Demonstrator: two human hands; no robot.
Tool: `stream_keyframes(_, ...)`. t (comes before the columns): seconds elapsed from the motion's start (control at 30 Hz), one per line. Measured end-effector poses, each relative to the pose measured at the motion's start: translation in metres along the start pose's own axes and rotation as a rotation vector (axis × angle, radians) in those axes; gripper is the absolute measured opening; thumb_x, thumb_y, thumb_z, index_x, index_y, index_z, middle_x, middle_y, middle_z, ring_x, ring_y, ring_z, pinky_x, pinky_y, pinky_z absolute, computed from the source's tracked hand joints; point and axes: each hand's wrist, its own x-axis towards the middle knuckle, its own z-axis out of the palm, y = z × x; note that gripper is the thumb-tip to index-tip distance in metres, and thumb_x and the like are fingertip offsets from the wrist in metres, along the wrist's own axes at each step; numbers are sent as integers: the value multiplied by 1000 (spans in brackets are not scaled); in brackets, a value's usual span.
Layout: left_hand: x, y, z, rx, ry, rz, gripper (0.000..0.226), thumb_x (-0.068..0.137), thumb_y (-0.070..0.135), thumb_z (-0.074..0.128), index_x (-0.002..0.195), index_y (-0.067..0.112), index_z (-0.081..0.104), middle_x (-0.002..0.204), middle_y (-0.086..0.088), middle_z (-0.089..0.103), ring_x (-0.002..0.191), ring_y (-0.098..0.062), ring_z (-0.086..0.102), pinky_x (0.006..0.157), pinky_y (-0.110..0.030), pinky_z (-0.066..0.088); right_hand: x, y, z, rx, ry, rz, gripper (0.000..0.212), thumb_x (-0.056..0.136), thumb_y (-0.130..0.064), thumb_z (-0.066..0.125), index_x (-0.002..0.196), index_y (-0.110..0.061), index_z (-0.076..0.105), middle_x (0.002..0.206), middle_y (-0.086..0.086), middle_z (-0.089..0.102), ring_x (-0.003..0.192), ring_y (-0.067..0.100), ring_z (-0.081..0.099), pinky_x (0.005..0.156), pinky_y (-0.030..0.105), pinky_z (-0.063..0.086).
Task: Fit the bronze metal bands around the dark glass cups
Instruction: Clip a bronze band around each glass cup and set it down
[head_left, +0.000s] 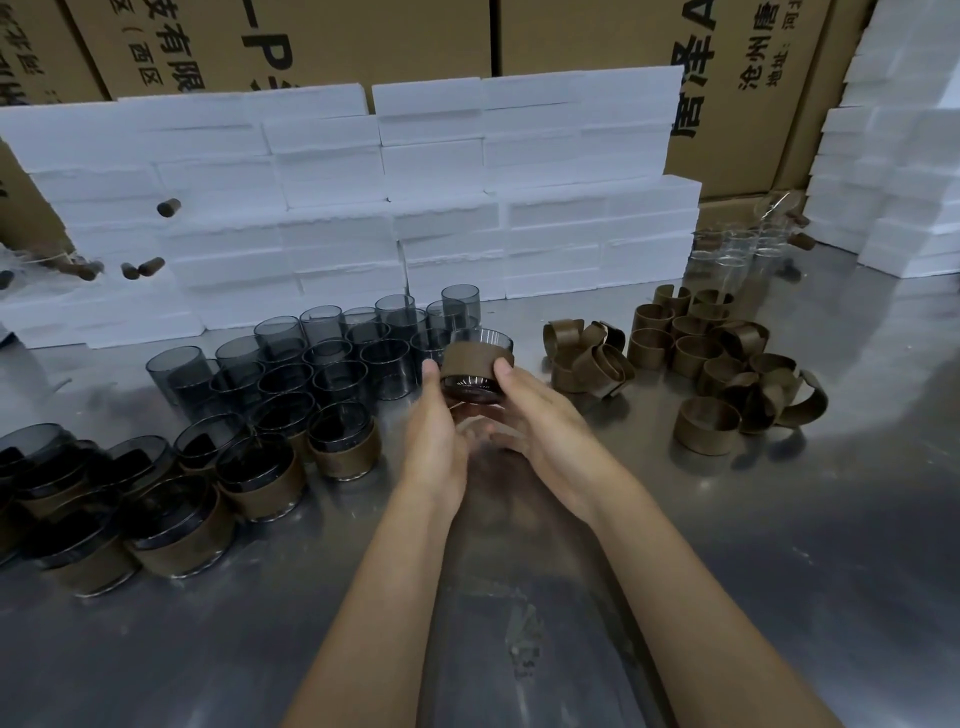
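A dark glass cup (475, 387) is held tilted above the steel table, its base towards me, with a bronze band (474, 364) wrapped round its middle. My left hand (434, 441) grips its left side, thumb on the band. My right hand (540, 421) grips the right side, thumb against the band's edge. Bare dark cups (332, 358) stand in a cluster behind and to the left. Banded cups (260, 478) are grouped at the front left. Loose bronze bands (727, 358) lie in heaps to the right.
White foam blocks (363, 208) are stacked along the back and at the right (904, 156), with cardboard boxes (753, 78) behind. Clear glass cups (737, 254) stand at the back right. Small cork-like pieces (150, 267) lie on the foam at left. The steel table (779, 571) stretches across the front.
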Motion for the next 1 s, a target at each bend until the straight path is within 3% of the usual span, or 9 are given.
stream_keyframes(0.1,3,0,-1,135,51,152,37,109,35,43,112,7,66,89,-9,74,66,-15,69,50,-23,52,0,1,1,-11,87,-76,44,97,-42,63,136,-23,63,121,1,76,118,18,69,110,45,49)
stream_keyframes(0.27,1,-2,-5,214,-2,201,37,107,41,47,105,12,70,88,-4,72,78,-13,68,62,-25,56,1,0,0,29,135,-185,30,95,-22,71,120,-35,60,100,-11,80,109,3,70,106,31,50)
stream_keyframes(0.43,-1,0,-4,256,5,167,39,106,45,47,107,14,71,97,-7,73,91,-18,67,68,-28,52,2,3,-4,20,121,-205,42,92,-19,75,127,-36,58,109,-6,79,110,1,69,92,15,52)
stream_keyframes(0.57,-4,1,-5,368,0,165,42,95,60,59,112,26,74,107,3,76,106,-15,69,94,-35,54,5,10,-3,-209,176,-241,49,87,-12,81,126,-30,59,115,0,75,107,4,69,89,15,52)
stream_keyframes(0.63,-3,-1,-5,530,31,192,49,89,56,69,128,25,66,116,7,70,116,-16,64,107,-44,50,8,17,-2,-365,180,-251,45,85,-16,82,119,-34,60,110,-5,74,102,-2,67,81,8,48)
stream_keyframes(0.7,1,-5,-7,803,111,272,57,87,50,73,137,28,57,125,8,62,130,-18,53,116,-45,37,9,23,-3,-467,178,-219,40,84,-22,81,114,-39,61,107,-10,74,99,-1,67,75,10,49)
stream_keyframes(0.8,-1,-7,-8,1159,211,440,55,87,48,67,138,32,54,135,5,59,134,-19,42,114,-38,22,15,31,-9,-532,140,-201,34,84,-15,75,111,-33,66,110,-11,73,107,6,66,92,28,54)
stream_keyframes(1.0,-8,-2,-15,1488,413,716,32,88,30,58,107,9,74,117,-8,67,120,-26,52,113,-37,20,25,40,-12,-532,159,-167,27,88,-17,75,114,-22,71,116,-9,71,111,3,64,97,19,50)
